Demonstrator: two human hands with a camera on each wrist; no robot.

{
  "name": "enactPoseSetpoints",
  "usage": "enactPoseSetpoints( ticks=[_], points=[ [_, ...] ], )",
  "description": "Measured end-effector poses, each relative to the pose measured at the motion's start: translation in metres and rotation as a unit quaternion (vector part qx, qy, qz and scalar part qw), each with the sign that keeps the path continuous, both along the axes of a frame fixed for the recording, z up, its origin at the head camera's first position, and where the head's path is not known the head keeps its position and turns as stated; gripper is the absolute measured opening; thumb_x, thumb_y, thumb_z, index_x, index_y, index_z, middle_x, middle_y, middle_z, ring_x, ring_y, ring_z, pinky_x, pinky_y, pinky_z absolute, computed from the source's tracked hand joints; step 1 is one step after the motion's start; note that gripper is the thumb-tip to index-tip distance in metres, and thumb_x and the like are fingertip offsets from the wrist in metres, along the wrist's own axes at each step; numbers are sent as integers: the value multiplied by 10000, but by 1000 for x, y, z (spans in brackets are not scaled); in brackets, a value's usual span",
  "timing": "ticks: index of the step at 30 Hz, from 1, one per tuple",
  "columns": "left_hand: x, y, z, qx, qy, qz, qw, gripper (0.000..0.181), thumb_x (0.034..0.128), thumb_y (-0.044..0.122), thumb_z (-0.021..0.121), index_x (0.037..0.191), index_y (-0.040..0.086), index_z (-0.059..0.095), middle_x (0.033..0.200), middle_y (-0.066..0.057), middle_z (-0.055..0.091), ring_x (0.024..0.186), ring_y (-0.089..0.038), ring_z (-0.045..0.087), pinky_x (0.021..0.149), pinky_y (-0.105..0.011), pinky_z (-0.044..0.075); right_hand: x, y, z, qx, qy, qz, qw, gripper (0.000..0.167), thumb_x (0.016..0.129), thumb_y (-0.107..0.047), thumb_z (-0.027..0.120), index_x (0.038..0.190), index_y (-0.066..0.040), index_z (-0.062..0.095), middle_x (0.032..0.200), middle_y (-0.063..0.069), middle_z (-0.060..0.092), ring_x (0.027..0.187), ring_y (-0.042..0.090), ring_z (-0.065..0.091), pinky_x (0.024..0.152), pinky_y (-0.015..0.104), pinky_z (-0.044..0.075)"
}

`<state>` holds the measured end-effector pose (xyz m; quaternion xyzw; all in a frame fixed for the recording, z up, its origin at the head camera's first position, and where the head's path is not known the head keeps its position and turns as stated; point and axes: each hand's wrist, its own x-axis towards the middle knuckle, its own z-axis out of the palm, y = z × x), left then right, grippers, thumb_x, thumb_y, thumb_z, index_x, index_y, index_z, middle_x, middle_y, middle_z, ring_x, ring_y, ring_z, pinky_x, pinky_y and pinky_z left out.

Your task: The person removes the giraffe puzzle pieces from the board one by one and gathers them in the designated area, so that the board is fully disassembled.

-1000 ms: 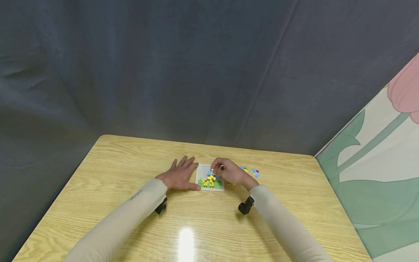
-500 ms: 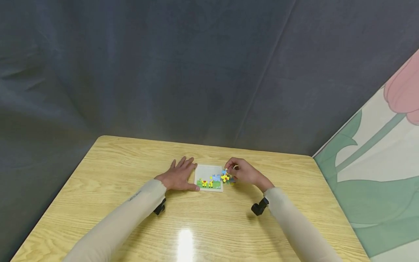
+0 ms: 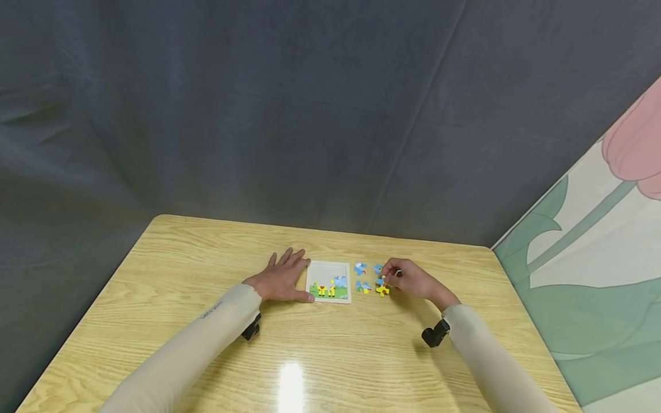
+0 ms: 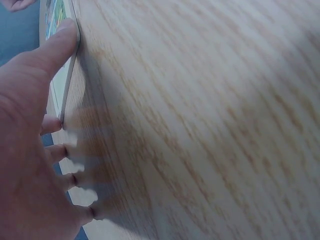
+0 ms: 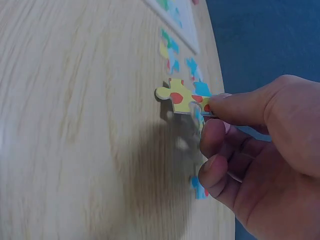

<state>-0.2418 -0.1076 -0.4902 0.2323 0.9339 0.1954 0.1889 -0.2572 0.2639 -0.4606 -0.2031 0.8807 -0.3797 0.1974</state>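
My left hand [image 3: 281,280] lies with spread fingers at the left edge of a white-framed puzzle tray [image 3: 325,268], its thumb on the tray's near left corner. Along the bottom of the tray sit joined puzzle pieces [image 3: 327,291] with green, yellow and light blue print. To the right of the tray, my right hand [image 3: 413,280] pinches a yellow puzzle piece [image 5: 181,98] with red spots and a blue part between thumb and index finger. In the right wrist view this piece is held above the tabletop, casting a shadow; its far end is hidden by the thumb.
Several loose puzzle pieces lie near the right hand, among them a blue piece [image 3: 360,268] and a green-yellow piece [image 3: 364,287]. The wooden table [image 3: 320,355] ends at a dark curtain [image 3: 310,115] behind. A flower-patterned panel [image 3: 599,258] stands at the right.
My right hand has moved right, away from over the tray, carrying the yellow puzzle piece. Loose pieces beside the tray are now uncovered. The left hand has stayed in place.
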Motion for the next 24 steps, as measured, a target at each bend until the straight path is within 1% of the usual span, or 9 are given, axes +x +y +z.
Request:
enactPoseSetpoints(
  ticks=[6, 9, 13, 20, 24],
  points=[
    [1, -2, 2, -60, 73, -19, 10000, 1027, 953, 632, 710, 1710, 118, 244, 1820, -143, 56, 1690, -419, -17, 1324, -713, 21, -1, 4, -6, 339, 90, 20, 9994, 109, 1082, -32, 575, 1115, 39, 651, 965, 139, 636, 747, 130, 485, 618, 236, 407],
    [2, -2, 3, -76, 52, -18, 10000, 1030, 954, 646, 702, 1713, 127, 238, 1821, -133, 50, 1692, -410, -21, 1328, -707, 22, -3, 3, -10, 503, 165, -17, 9986, 95, 1077, -22, 578, 1101, 23, 659, 955, 121, 644, 783, 149, 504, 634, 234, 414],
    [2, -1, 4, -28, 45, -34, 10000, 1032, 955, 649, 699, 1712, 120, 238, 1820, -139, 49, 1691, -412, -21, 1326, -710, 26, -5, 1, -12, 672, 246, -8, 9974, 91, 1073, -8, 573, 1092, 15, 659, 958, 109, 653, 815, 162, 517, 656, 237, 423],
    [3, 0, 4, -29, 84, -31, 10000, 1030, 952, 642, 707, 1706, 108, 253, 1816, -156, 70, 1689, -424, -2, 1323, -715, 39, -7, -2, -11, 790, 277, -79, 9965, 106, 1071, -2, 567, 1096, 6, 669, 980, 119, 673, 819, 162, 532, 662, 242, 431],
    [2, -1, 3, 23, 62, -25, 10000, 1029, 952, 637, 711, 1703, 101, 255, 1816, -161, 70, 1688, -429, -4, 1321, -719, 31, -8, -3, -12, 742, 360, -186, 9964, 94, 1068, -17, 586, 1110, 6, 666, 1010, 131, 679, 849, 168, 547, 683, 244, 449]
  ],
)
